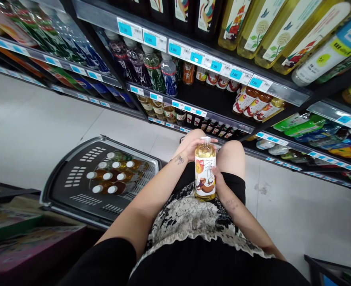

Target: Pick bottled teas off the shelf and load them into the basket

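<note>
A bottle of pale yellow tea (205,171) with a white fruit-printed label stands upright over my lap, its white cap towards the shelf. My left hand (192,149) is wrapped behind the bottle's neck, fingertips showing past the cap. Against the lower right side of the label rests my right hand (218,179), closed around the bottle, with most of its fingers hidden behind it. To my left on the floor is a dark shopping basket (83,169) with several capped bottles (111,176) grouped at its right end.
Ahead, the shelf (199,91) carries several drinks, including labelled tea bottles (257,104) on its right part. Price tags (175,49) line the shelf edges. Boxes (23,246) stand at the lower left. A dark frame (312,266) is at the lower right.
</note>
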`<action>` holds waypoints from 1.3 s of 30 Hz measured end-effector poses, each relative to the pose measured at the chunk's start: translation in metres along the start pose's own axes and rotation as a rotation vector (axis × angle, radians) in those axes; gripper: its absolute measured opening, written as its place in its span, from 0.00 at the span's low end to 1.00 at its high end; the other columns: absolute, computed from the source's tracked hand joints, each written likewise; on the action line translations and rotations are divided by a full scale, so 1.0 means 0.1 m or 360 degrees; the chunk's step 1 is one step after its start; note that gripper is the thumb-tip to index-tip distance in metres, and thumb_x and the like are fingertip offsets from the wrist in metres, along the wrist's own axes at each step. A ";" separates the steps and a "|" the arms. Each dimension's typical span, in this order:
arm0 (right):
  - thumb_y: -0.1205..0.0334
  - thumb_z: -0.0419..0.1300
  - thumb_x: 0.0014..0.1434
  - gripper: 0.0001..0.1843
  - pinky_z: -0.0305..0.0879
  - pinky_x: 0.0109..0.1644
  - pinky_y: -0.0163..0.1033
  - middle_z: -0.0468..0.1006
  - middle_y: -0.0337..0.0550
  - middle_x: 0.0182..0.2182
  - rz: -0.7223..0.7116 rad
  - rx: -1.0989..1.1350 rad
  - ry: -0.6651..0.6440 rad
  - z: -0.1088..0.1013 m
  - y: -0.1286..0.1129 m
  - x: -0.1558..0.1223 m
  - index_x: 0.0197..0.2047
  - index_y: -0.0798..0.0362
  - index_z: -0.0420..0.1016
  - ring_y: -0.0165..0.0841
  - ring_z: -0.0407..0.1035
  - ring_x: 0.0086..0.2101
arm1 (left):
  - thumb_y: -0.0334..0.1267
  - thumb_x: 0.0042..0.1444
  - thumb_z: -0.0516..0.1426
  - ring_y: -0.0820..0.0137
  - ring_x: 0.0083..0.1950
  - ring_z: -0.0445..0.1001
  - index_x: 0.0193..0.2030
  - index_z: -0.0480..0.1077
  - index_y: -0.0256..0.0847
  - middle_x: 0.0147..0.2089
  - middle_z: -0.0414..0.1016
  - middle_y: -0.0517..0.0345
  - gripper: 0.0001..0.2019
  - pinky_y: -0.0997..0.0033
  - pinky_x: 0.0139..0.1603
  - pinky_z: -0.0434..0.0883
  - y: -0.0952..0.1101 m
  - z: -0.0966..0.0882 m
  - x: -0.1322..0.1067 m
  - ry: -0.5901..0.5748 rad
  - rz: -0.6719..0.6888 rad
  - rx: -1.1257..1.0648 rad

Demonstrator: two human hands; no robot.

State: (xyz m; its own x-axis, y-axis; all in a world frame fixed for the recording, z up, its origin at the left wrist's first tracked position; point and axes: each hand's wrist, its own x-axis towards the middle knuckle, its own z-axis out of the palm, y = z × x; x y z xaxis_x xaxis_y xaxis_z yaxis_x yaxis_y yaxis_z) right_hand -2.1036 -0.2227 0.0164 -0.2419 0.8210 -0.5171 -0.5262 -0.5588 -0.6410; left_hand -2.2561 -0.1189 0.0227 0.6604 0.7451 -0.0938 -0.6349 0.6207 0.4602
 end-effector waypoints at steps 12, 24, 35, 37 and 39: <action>0.54 0.75 0.44 0.27 0.77 0.34 0.40 0.85 0.47 0.34 0.0142 -0.0080 0.0041 0.08 0.02 0.20 0.46 0.55 0.76 0.39 0.79 0.28 | 0.47 0.51 0.63 0.61 0.40 0.80 0.53 0.75 0.31 0.41 0.82 0.44 0.26 0.63 0.45 0.72 0.01 -0.27 0.03 0.0256 -0.0046 -0.0187; 0.53 0.73 0.47 0.23 0.78 0.34 0.41 0.85 0.49 0.35 0.0219 0.0004 0.0020 0.13 0.01 0.17 0.43 0.55 0.76 0.39 0.79 0.28 | 0.45 0.55 0.61 0.61 0.42 0.80 0.53 0.76 0.31 0.46 0.82 0.42 0.23 0.63 0.46 0.71 -0.02 -0.38 0.09 0.0288 -0.0063 -0.0217; 0.53 0.72 0.49 0.22 0.79 0.37 0.41 0.85 0.50 0.38 0.0214 -0.0007 -0.0010 0.16 0.02 0.16 0.43 0.55 0.76 0.40 0.80 0.31 | 0.46 0.54 0.61 0.60 0.43 0.80 0.53 0.75 0.32 0.48 0.81 0.41 0.24 0.63 0.48 0.71 0.00 -0.39 0.04 0.0276 -0.0038 -0.0143; 0.53 0.72 0.49 0.21 0.79 0.37 0.41 0.85 0.50 0.38 0.0211 -0.0004 -0.0020 0.17 0.03 0.16 0.43 0.55 0.76 0.39 0.80 0.31 | 0.46 0.53 0.61 0.60 0.43 0.80 0.54 0.75 0.32 0.49 0.81 0.40 0.24 0.63 0.48 0.71 0.01 -0.39 0.03 0.0275 -0.0031 -0.0130; 0.53 0.72 0.50 0.22 0.79 0.39 0.41 0.85 0.50 0.39 0.0220 -0.0001 -0.0027 0.17 0.03 0.16 0.44 0.55 0.76 0.39 0.80 0.32 | 0.46 0.54 0.61 0.61 0.43 0.80 0.54 0.75 0.32 0.50 0.81 0.41 0.25 0.63 0.48 0.71 0.02 -0.39 0.02 0.0273 -0.0028 -0.0126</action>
State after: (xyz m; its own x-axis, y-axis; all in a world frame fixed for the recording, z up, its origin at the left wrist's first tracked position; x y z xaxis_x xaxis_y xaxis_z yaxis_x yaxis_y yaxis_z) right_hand -2.1230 -0.2095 0.0158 -0.3261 0.7379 -0.5910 -0.4865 -0.6670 -0.5643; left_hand -2.2718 -0.1067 -0.0112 0.5980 0.7603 -0.2535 -0.6576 0.6463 0.3871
